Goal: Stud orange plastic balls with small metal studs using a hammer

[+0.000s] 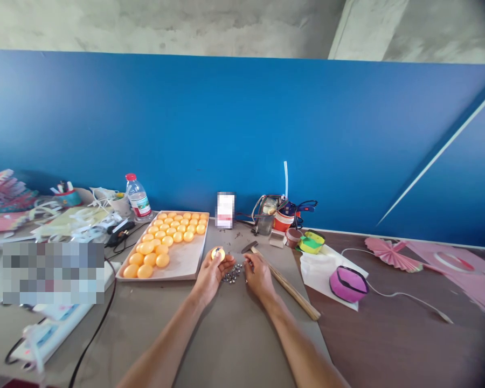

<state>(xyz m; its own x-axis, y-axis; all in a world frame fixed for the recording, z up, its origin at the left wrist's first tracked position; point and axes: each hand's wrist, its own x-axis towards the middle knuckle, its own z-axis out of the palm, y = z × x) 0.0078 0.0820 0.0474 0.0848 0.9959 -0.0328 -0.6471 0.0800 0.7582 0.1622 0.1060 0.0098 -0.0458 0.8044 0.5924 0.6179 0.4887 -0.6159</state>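
Note:
My left hand point(210, 274) is curled around a small orange ball point(217, 253), held just above the grey mat. My right hand point(257, 272) rests beside it with fingertips pinched at a pile of small metal pieces point(232, 273) between both hands; what it pinches is too small to name. A tray point(186, 264) with several orange balls point(164, 240) lies just left of my left hand. A hammer point(285, 284) with a wooden handle lies right of my right hand.
A water bottle point(138, 197) stands behind the tray. Cups, cables and tape rolls point(285, 218) cluster at the blue wall. A purple pouch point(348, 283) on white paper, pink paper fans point(392, 253) and a white cable lie right. A power strip point(52, 328) and black cord lie left.

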